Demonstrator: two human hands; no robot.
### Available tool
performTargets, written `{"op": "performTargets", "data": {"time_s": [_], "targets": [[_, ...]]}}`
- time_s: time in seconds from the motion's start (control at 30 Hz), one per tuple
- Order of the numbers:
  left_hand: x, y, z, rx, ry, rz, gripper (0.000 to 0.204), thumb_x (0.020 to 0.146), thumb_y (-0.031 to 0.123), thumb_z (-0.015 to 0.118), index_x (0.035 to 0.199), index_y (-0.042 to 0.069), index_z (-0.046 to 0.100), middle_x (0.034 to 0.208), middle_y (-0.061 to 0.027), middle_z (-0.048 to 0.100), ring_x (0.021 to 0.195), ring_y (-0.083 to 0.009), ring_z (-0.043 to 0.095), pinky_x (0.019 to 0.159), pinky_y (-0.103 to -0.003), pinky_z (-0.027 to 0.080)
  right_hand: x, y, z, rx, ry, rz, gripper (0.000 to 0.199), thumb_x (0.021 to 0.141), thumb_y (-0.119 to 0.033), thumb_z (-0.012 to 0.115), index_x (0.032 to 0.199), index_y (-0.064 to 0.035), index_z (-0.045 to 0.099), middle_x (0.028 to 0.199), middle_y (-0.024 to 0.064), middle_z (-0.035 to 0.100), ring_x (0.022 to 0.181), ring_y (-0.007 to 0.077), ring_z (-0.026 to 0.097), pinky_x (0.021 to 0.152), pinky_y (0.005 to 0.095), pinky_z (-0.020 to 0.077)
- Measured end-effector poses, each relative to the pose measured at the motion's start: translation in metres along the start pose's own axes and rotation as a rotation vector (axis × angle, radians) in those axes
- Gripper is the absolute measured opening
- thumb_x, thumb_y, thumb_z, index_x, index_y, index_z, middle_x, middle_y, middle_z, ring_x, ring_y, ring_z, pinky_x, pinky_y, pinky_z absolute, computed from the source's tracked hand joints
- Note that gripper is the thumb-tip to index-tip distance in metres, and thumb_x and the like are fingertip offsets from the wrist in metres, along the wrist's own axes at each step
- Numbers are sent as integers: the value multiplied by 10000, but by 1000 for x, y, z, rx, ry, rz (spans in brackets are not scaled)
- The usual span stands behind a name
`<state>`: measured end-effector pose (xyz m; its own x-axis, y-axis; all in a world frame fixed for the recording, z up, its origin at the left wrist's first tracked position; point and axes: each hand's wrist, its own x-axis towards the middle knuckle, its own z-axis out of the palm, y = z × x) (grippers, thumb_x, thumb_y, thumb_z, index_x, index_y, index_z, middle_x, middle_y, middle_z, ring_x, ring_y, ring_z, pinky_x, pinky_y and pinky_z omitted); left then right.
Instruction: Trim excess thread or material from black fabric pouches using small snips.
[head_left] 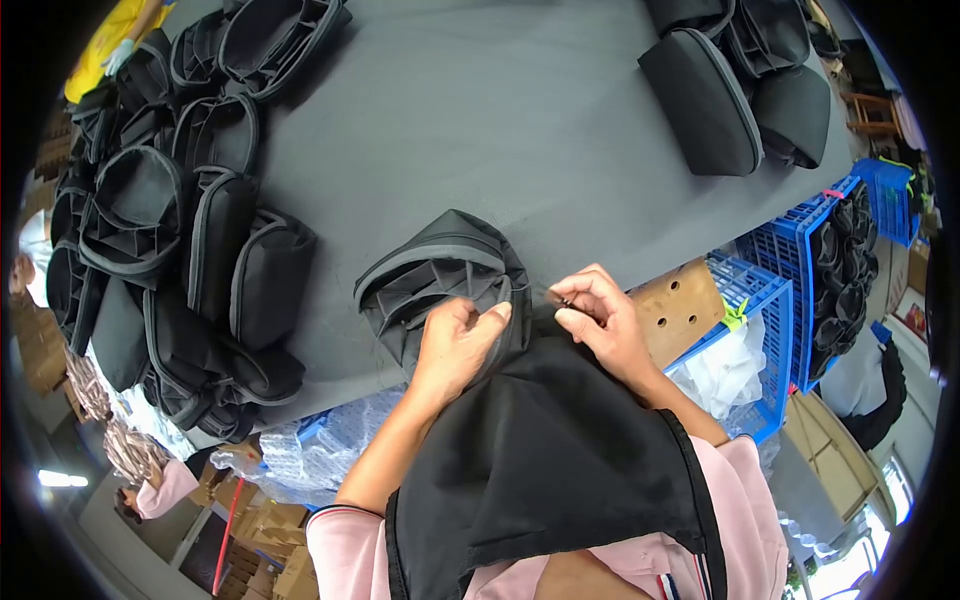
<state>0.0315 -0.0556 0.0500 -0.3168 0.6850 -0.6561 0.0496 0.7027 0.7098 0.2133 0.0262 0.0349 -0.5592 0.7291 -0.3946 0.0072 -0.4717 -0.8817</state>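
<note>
The black bag [445,280] lies open near the middle of the grey worktop [520,120], just short of its near edge, with its grey-trimmed mouth turned toward ten o'clock. The left hand [458,340] rests on the bag's near side, its grip closed over the fabric and the zipper edge, thumb pointing toward two o'clock. The right hand [598,315] sits just beside it at three o'clock, fingertips pinched shut on a small zipper pull [563,302] at the bag's rim. A black apron [550,450] hangs from the person's chest at six o'clock and covers the lower part of the bag.

At nine o'clock a heap of black bags [180,240] crowds the worktop's left side, many lying open. At one o'clock a second stack of closed bags [740,80] stands well apart from the hands. At three o'clock, off the worktop, blue crates [790,290] stand, one holding white plastic [725,365], with a brown perforated board [678,308] near the right wrist.
</note>
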Motion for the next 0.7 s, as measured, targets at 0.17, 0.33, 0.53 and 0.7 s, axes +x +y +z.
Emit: {"op": "performTargets", "data": {"time_s": [0.17, 0.33, 0.53, 0.7], "targets": [[-8, -6, 4, -454, 54, -79, 442, 802, 187, 667, 541, 97, 321, 555, 78, 328, 515, -22, 261, 415, -243, 208, 3, -1, 6, -153, -95, 50, 199, 769, -2, 635, 963, 8, 596, 870, 21, 456, 720, 60, 488, 659, 188, 409], [-10, -6, 4, -535, 19, -47, 443, 803, 143, 661, 540, 110, 306, 556, 84, 322, 511, -15, 257, 416, -238, 200, 9, 3, 16, -197, -61, -144, 200, 755, 1, 644, 952, -1, 613, 861, 45, 492, 703, 84, 507, 637, 215, 423], [-11, -8, 4, -611, 4, -55, 454, 801, 116, 654, 532, 119, 289, 554, 87, 312, 505, -13, 251, 409, -242, 190, 11, -3, 17, -498, -16, -315, 235, 701, -40, 701, 926, -32, 632, 791, 41, 528, 688, 152, 528, 620, 244, 439], [-11, -2, 5, -606, 14, -50, 456, 801, 108, 654, 533, 127, 285, 554, 88, 310, 505, -12, 247, 407, -245, 187, 12, -6, 19, -569, 13, -401, 225, 703, -75, 703, 919, -60, 642, 784, 35, 534, 662, 156, 535, 604, 269, 430]]}}
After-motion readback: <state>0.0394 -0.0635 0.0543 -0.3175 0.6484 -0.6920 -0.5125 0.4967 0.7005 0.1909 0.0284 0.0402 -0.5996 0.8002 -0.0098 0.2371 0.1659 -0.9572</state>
